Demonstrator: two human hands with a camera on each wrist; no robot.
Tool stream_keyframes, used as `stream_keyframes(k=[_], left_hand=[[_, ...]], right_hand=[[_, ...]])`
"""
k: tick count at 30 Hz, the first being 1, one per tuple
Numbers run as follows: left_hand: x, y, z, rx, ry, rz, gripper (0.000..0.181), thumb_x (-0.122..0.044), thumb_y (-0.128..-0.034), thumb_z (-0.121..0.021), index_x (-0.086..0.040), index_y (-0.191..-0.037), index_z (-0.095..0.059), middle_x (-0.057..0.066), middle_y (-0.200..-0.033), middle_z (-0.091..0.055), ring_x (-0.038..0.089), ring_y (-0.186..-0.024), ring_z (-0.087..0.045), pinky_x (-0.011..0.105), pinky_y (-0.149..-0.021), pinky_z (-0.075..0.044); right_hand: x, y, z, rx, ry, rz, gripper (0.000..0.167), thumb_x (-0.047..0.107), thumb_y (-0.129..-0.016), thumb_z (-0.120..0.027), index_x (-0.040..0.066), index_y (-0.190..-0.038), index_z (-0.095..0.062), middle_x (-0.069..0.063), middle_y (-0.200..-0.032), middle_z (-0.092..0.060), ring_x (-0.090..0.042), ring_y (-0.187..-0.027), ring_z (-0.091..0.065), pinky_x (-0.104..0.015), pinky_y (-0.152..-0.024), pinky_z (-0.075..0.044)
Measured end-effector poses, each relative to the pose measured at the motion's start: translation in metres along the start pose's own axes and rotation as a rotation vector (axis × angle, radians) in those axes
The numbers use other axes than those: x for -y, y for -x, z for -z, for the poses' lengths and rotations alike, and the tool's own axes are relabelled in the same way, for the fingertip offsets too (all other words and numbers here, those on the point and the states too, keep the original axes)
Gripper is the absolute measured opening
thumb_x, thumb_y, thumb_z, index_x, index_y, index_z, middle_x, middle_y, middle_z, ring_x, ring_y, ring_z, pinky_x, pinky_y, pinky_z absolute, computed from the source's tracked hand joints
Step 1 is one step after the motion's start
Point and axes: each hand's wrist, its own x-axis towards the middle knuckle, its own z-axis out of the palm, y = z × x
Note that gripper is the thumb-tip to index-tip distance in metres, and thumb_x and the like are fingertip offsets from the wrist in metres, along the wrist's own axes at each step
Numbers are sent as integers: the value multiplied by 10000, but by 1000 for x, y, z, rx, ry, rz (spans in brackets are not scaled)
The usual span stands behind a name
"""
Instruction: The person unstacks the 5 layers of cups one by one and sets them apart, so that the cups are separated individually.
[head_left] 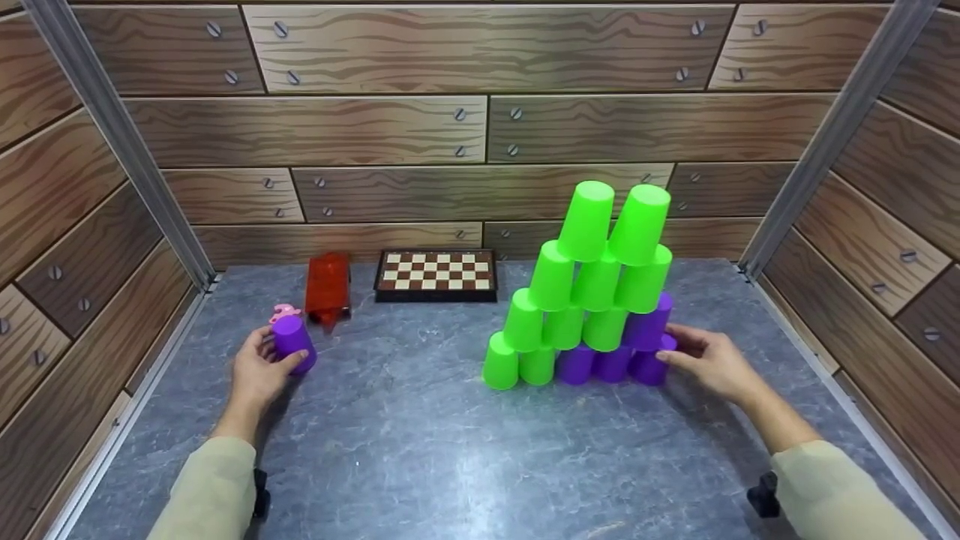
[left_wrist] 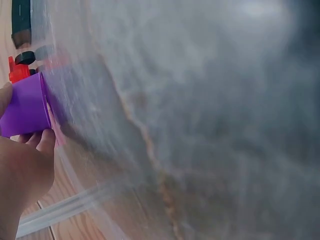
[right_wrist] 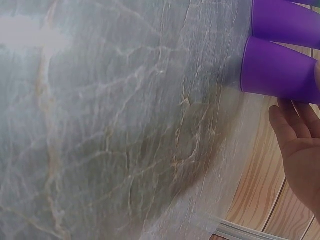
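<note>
My left hand (head_left: 259,367) grips an upside-down purple cup (head_left: 292,341) at the left of the table, thumb on the near side and fingers around the back. The left wrist view shows this cup's rim close to the tabletop; I cannot tell if they touch. At the right stands a stepped stack of upside-down green cups (head_left: 551,274) and purple cups. My right hand (head_left: 709,364) pinches the rightmost bottom purple cup (right_wrist: 280,70), thumb in front and fingers partly hidden behind it. Two green cups form the top row.
A checkered board (head_left: 435,271) lies near the back wall. Left of it is a red toy-like object (head_left: 328,285), with black wheel-like parts in the left wrist view. A small pink object (head_left: 285,310) sits behind the left cup. Wood-patterned walls (head_left: 480,127) enclose the table.
</note>
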Motion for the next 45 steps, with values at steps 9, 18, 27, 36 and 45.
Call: stream_keyframes(k=[9,18,27,36,45], left_hand=[[2,-1,1,6,-11,-4,758,-24,-947,-780,77,-1561,-347,367,-1583,-403,465,-1494,-397,517,-1234,-346],[-9,3,17,47,-75,-7,970,-72,-924,-830,23,-1662,-208,353,-1635,-328,488,-1506,-364,527,-1233,-336],[-77,13,35,4,-111,-215,962,-185,-912,-869,-22,-1660,-285,350,-1591,-406,467,-1500,-390,514,-1239,-326],[-174,29,-6,69,-6,-512,692,-107,-903,-866,-18,-1505,-537,217,-1422,-638,360,-1353,-595,432,-1171,-450],[-258,47,-93,237,75,-649,684,-168,-873,-897,-106,-1481,-589,130,-1375,-686,262,-1269,-654,410,-1093,-523]], right_hand=[[2,2,1,6,-14,-13,563,129,-1003,-755,-130,-1455,-541,-318,-1341,-655,-386,-1184,-676,-146,-893,-534],[7,1,-2,7,-19,-1,571,144,-1001,-762,-139,-1447,-545,-324,-1329,-659,-410,-1178,-678,-143,-890,-536],[3,2,0,1,6,2,570,143,-1002,-761,-132,-1452,-545,-322,-1339,-655,-418,-1190,-674,-125,-893,-519],[0,2,-1,2,1,-1,561,127,-1002,-757,-123,-1457,-546,-315,-1343,-655,-419,-1194,-676,-127,-894,-519],[2,2,-1,-4,-13,3,561,138,-995,-769,-136,-1438,-559,-313,-1322,-668,-275,-1141,-701,-141,-887,-536]])
